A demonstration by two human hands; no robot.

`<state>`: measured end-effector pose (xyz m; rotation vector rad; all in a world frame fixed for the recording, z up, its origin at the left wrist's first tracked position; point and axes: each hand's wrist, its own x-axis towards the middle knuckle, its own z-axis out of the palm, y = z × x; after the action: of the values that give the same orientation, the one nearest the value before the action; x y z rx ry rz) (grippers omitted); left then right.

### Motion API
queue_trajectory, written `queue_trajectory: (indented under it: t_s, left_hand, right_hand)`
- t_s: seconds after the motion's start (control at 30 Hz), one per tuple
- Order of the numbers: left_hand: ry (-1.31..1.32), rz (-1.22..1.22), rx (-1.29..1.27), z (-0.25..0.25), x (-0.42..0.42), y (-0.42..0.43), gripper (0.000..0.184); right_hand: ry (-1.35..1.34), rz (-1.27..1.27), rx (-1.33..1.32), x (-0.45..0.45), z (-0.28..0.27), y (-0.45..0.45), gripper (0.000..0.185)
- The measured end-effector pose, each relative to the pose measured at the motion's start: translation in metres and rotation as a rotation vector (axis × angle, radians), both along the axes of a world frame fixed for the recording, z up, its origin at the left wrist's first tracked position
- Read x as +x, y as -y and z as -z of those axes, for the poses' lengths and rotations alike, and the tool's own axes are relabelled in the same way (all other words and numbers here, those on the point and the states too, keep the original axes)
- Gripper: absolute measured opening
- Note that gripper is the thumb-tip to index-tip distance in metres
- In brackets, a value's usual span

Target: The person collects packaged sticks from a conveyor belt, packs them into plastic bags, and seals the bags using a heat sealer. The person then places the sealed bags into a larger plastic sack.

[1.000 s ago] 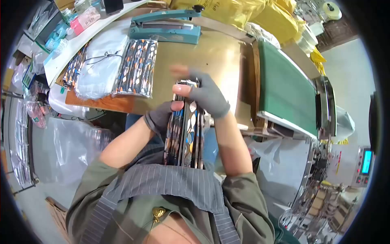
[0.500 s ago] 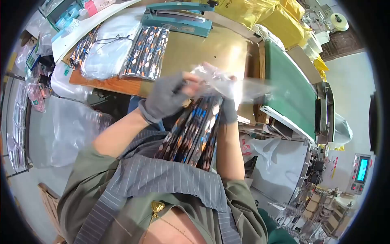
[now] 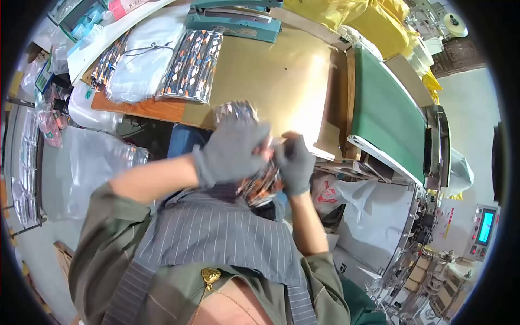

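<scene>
A dark bundle with orange, white and blue leaf shapes (image 3: 262,187) is held tilted in front of my apron, and its far end shows beyond my left hand. My left hand (image 3: 233,151), in a grey glove with bare fingertips, lies across the middle of the bundle with its fingers curled round it. Close by on the right, my gloved right hand (image 3: 295,165) has curled fingers beside the bundle's edge. What those fingers pinch is hidden, and both hands are slightly blurred. Whether the bundle is fabric or something else, I cannot tell.
Beyond my hands is a tan work table (image 3: 254,70). A patterned pack (image 3: 192,67) and a stack of clear plastic bags (image 3: 141,65) lie at its left. A teal bag sealer (image 3: 233,24) stands behind; a green conveyor belt (image 3: 384,108) runs at the right.
Both hands have come down and nearer my body. The bundle has shifted with them and now shows beyond my left hand. The clear plastic held up between my hands is no longer visible there.
</scene>
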<state>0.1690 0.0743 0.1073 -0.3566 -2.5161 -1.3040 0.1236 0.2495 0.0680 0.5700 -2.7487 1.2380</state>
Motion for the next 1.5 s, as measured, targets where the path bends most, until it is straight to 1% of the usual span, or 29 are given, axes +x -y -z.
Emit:
queue_trajectory:
  t_s: [0.07,0.13,0.17,0.2,0.27,0.3,0.4,0.43,0.47,0.5,0.53,0.57,0.6,0.67,0.7,0.77,0.93,1.0,1.03,1.07,1.17,1.2,1.27,1.3,1.33,1.37,1.4,1.43,1.5]
  left_hand:
    - [-0.045,-0.142,0.053,-0.029,-0.034,0.016,0.021]
    - [-0.109,-0.219,-0.072,-0.045,-0.072,0.049,0.022]
    - [-0.174,-0.244,-0.187,-0.044,-0.089,0.070,0.023]
    - [-0.178,-0.250,-0.186,-0.043,-0.108,0.085,0.023]
    - [0.428,0.011,-0.465,-0.041,-0.133,0.105,0.021]
    - [0.421,0.010,-0.466,-0.046,-0.132,0.098,0.021]
    - [-0.336,-0.403,-0.434,-0.075,-0.127,0.072,0.020]
    - [-0.342,-0.405,-0.435,-0.075,-0.133,0.077,0.020]
    - [-0.108,-0.266,-0.523,-0.074,-0.144,0.084,0.021]
    - [0.126,-0.122,-0.604,-0.073,-0.149,0.087,0.021]
    - [0.455,-0.037,-0.346,-0.095,-0.136,0.074,0.025]
    - [0.437,-0.044,-0.351,-0.099,-0.130,0.072,0.025]
    - [0.271,-0.069,-0.251,-0.102,-0.124,0.074,0.026]
    - [-0.033,-0.055,-0.090,-0.092,-0.127,0.082,0.031]
    - [-0.025,-0.047,-0.089,-0.086,-0.130,0.083,0.031]
    - [0.399,-0.002,-0.171,-0.086,-0.129,0.080,0.029]
    - [0.219,-0.004,0.149,-0.126,-0.106,0.076,0.027]
    - [0.204,0.074,0.196,-0.142,-0.099,0.074,0.025]
    - [0.201,0.115,0.218,-0.144,-0.099,0.074,0.024]
    - [0.204,0.116,0.216,-0.143,-0.099,0.077,0.024]
    - [0.010,0.149,0.188,-0.131,-0.104,0.100,0.029]
    - [-0.103,0.048,0.258,-0.122,-0.108,0.107,0.036]
    - [0.007,0.126,0.245,-0.088,-0.123,0.117,0.058]
    - [0.325,0.193,0.467,-0.061,-0.125,0.111,0.055]
    - [0.507,0.058,0.251,-0.050,-0.137,0.125,0.049]
    - [0.574,-0.058,0.301,-0.041,-0.144,0.126,0.046]
    - [0.638,-0.172,0.353,-0.024,-0.153,0.126,0.044]
    - [0.508,-0.095,0.458,0.053,-0.184,0.145,0.047]
    - [0.492,-0.291,0.398,0.063,-0.186,0.153,0.053]
  right_hand:
    - [-0.253,-0.052,-0.256,-0.018,-0.058,0.014,0.012]
    - [-0.478,-0.107,-0.287,-0.035,-0.094,0.021,0.010]
    - [-0.663,-0.157,-0.138,-0.060,-0.097,0.019,0.010]
    - [-0.584,-0.152,0.093,-0.083,-0.102,0.015,0.010]
    - [-0.210,-0.189,0.398,-0.133,-0.110,0.006,0.016]
    - [-0.206,-0.147,0.333,-0.131,-0.131,0.009,0.019]
    - [-0.227,-0.099,0.126,-0.139,-0.145,0.006,0.019]
    - [-0.253,-0.038,0.144,-0.148,-0.137,0.009,0.018]
    - [-0.271,0.024,0.165,-0.160,-0.124,0.011,0.017]
    - [-0.101,-0.069,0.285,-0.190,-0.099,0.003,0.016]
    - [0.035,-0.070,0.184,-0.180,-0.112,0.002,0.016]
    - [0.160,-0.077,0.079,-0.170,-0.128,0.002,0.016]
    - [0.144,-0.083,0.077,-0.167,-0.131,-0.002,0.016]
    - [0.054,-0.179,-0.263,-0.162,-0.129,-0.011,0.016]
    - [0.062,-0.171,-0.263,-0.160,-0.127,-0.011,0.016]
    - [0.507,-0.115,0.036,-0.158,-0.134,-0.006,0.015]
    - [-0.103,-0.249,-0.335,-0.125,-0.202,0.006,0.028]
    - [-0.491,-0.365,-0.129,-0.118,-0.188,0.033,0.030]
    - [-0.736,-0.404,0.192,-0.129,-0.168,0.040,0.030]
    - [-0.634,-0.582,0.210,-0.138,-0.153,0.045,0.028]
    - [-0.273,-0.464,-0.232,-0.139,-0.137,0.069,0.024]
    - [-0.169,-0.374,-0.243,-0.140,-0.145,0.074,0.024]
    - [-0.196,-0.394,-0.227,-0.159,-0.133,0.099,0.025]
    - [-0.226,-0.410,-0.209,-0.173,-0.124,0.114,0.026]
    - [-0.363,-0.407,0.042,-0.198,-0.093,0.127,0.027]
    - [-0.693,-0.404,0.299,-0.226,-0.068,0.138,0.028]
    - [-0.657,-0.308,0.294,-0.249,-0.050,0.148,0.030]
    - [-0.622,-0.212,0.290,-0.271,-0.038,0.159,0.032]
    - [-0.476,0.120,0.087,-0.318,-0.032,0.180,0.038]
